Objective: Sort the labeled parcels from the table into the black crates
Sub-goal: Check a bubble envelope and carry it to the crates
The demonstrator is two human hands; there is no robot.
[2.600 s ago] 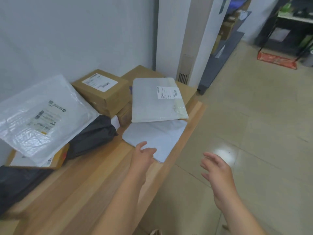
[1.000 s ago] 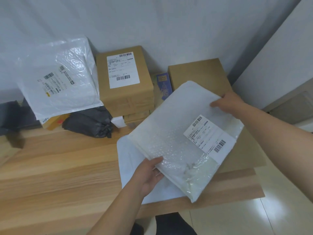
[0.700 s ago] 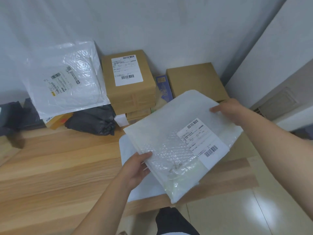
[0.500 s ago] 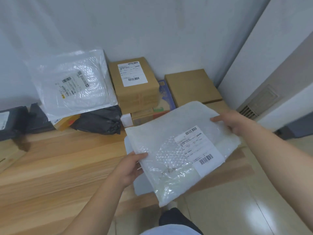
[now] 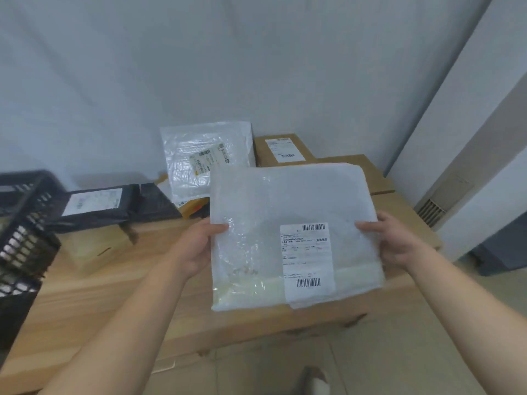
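- Bubble parcel point(image 5: 291, 232) is held up flat over the right end of the wooden table point(image 5: 99, 295), just in front of the person.
- Its left edge is gripped by the left hand point(image 5: 196, 249), with the thumb on top and the fingers tucked under.
- Its right edge is gripped by the right hand point(image 5: 396, 243) in the same way. No hand is free.
- A white label point(image 5: 308, 258) sits on the top face, closer to the right hand. Its words face the person, so I think the step now is reading it.
- A black crate point(image 5: 22, 223) stands at the far left of the table, well apart from the bubble parcel. It is on the left hand's side, so the left hand is the nearer one.
- The bubble parcel looks almost square, so I cannot tell which side is longer.
- To reach the crate, I think the parcel must travel left across the table.
- A black bag parcel point(image 5: 94, 206) lies just beside the crate, between it and the hands. The trip likely has to go over it or in front of it.
- A clear bag parcel point(image 5: 205, 158) and a brown box point(image 5: 282, 149) sit at the back by the wall. They have labels too, so more sorting is left.
- The bubble parcel looks soft. It may sag if one hand lets go.
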